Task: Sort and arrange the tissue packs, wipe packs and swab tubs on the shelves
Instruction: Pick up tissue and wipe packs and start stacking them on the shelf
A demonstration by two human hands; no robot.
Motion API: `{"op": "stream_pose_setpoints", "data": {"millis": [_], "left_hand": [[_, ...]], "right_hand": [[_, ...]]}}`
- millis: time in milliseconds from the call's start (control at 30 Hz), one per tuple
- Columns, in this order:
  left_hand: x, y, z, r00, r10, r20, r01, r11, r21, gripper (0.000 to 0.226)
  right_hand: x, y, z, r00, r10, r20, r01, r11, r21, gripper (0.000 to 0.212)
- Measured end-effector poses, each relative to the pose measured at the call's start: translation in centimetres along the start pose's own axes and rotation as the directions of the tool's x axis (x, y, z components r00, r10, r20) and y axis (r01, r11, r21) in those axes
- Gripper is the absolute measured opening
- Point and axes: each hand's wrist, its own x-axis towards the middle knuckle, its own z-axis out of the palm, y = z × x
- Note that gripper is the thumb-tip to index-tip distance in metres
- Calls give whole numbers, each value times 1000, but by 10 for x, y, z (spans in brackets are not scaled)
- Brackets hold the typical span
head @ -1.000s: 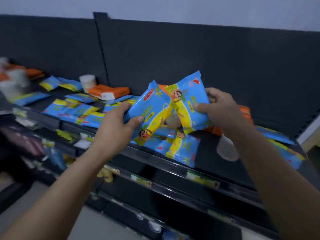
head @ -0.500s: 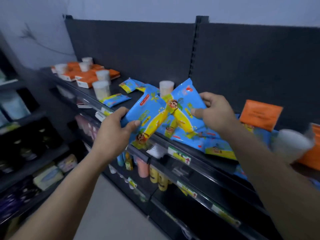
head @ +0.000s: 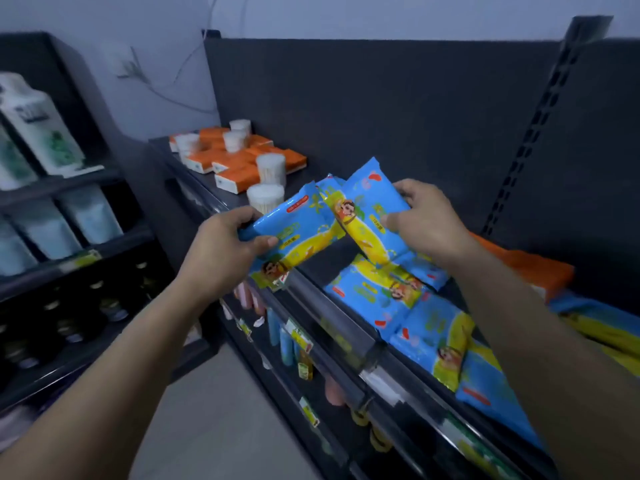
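Since the earlier frame the view had swung left, so the orange tissue packs and the white swab tubs at the far end of the shelf moved toward the upper centre of the frame, and both hands with their packs stayed at centre. The left hand was clenched on the lower left end of one blue wipe pack, thumb on top and fingers under it. The right hand grasped a second blue wipe pack by its right side, and this pack lay across the upper end of the first one. Both packs were held in the air above the front edge of the shelf. More blue wipe packs lay flat on the shelf at lower right, under the right forearm. A large white package stood at the upper left of the frame.
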Motion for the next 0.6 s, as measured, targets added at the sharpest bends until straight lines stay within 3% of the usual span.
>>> {"op": "stream_pose_setpoints", "data": {"millis": [100, 333, 600], "left_hand": [[36, -11, 3, 999, 36, -25, -36, 999, 16, 21], [125, -53, 10, 995, 96, 21, -94, 992, -78, 8], [241, -79, 22, 920, 307, 242, -259, 942, -211, 12]], "right_hand": [[34, -3, 7, 1000, -6, -21, 5, 999, -36, 28], [95, 0, 31, 987, 81, -136, -102, 982, -156, 27], [139, -7, 61, 925, 204, -320, -300, 910, -287, 30]]}}
